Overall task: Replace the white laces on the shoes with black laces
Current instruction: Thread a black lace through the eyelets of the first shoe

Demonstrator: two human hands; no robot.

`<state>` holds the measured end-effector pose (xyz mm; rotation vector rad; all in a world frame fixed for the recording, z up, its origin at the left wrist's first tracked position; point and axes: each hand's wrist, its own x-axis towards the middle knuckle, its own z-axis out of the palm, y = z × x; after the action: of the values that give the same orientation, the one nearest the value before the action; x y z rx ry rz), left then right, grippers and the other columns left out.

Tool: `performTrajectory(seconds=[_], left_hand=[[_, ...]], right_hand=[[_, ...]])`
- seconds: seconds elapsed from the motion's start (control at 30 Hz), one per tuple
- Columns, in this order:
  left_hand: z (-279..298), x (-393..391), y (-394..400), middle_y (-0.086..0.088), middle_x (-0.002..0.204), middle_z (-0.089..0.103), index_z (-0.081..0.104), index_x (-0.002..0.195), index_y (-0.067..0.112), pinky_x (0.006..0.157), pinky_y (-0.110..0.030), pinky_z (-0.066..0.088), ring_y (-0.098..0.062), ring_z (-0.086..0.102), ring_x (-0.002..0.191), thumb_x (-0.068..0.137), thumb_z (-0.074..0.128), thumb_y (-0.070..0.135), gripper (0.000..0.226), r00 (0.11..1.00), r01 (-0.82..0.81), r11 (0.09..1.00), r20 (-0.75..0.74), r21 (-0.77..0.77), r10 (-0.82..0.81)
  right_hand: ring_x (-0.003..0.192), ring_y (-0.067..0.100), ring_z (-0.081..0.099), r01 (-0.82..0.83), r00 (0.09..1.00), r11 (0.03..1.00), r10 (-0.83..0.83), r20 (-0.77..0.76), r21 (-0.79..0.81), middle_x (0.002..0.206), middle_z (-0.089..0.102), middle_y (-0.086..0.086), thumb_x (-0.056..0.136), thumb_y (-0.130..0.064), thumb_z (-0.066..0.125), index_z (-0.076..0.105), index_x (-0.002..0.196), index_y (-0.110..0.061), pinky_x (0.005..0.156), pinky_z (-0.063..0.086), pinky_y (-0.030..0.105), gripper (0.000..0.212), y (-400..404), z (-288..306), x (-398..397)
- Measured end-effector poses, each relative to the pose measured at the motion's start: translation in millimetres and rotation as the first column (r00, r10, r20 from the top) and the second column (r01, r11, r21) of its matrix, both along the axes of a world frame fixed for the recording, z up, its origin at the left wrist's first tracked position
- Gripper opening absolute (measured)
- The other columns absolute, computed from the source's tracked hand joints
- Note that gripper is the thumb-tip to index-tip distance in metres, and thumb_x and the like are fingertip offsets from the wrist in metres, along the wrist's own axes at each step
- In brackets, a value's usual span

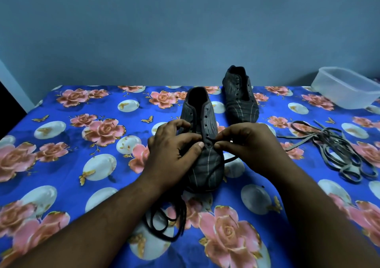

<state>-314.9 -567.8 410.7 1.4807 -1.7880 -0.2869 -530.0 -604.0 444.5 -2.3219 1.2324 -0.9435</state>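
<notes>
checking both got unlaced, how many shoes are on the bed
2. The near shoe lies at the middle, under both hands, where a black lace is being threaded. The far shoe sits behind it to the right, eyelets empty. None seems hidden.

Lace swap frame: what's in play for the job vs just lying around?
In play:
near shoe, held by left hand
black lace, pinched at an eyelet by right hand
far shoe, unlaced
removed laces, heaped at right

Lying about:
clear plastic tub
floral sheet
</notes>
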Motion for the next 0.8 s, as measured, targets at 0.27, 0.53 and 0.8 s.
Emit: performTrajectory(seconds=[0.27, 0.53, 0.8], left_hand=[[-3.6, 1.5, 0.6, 0.012, 0.138, 0.05, 0.073, 0.112, 0.04, 0.104, -0.038, 0.03, -0.014, 0.039, 0.131, 0.086, 0.046, 0.061, 0.043, 1.0, 0.022, 1.0, -0.014, -0.002, -0.022], [-3.3, 1.9, 0.9, 0.013, 0.14, 0.048, 0.072, 0.113, 0.041, 0.104, -0.037, 0.028, -0.013, 0.037, 0.133, 0.086, 0.04, 0.066, 0.049, 1.0, 0.027, 1.0, 0.004, 0.007, -0.027], [-3.0, 2.1, 1.3, 0.012, 0.139, 0.05, 0.073, 0.113, 0.041, 0.105, -0.039, 0.03, -0.013, 0.037, 0.133, 0.088, 0.047, 0.062, 0.041, 1.0, 0.026, 1.0, 0.002, 0.004, -0.026]], right_hand=[[0.071, 0.017, 0.069, -0.039, 0.994, 0.994, 0.028, 0.108, 0.105, 0.079, 0.074, -0.008, 0.081, -0.019, 0.085, 0.075, 0.094, -0.028, 0.071, 0.057, 0.043, 0.019, -1.0, 3.7, -5.4], [0.068, 0.006, 0.065, 0.003, 1.0, 0.998, -0.002, 0.019, -0.062, 0.079, 0.074, -0.011, 0.082, -0.013, 0.084, 0.08, 0.088, -0.023, 0.063, 0.05, 0.023, 0.012, 1.3, 8.8, -5.9], [0.06, -0.002, 0.058, 0.001, 0.997, 0.985, -0.014, -0.072, -0.171, 0.068, 0.064, -0.016, 0.078, -0.008, 0.083, 0.077, 0.082, -0.019, 0.062, 0.044, 0.013, 0.012, 11.1, 9.9, 7.9]])
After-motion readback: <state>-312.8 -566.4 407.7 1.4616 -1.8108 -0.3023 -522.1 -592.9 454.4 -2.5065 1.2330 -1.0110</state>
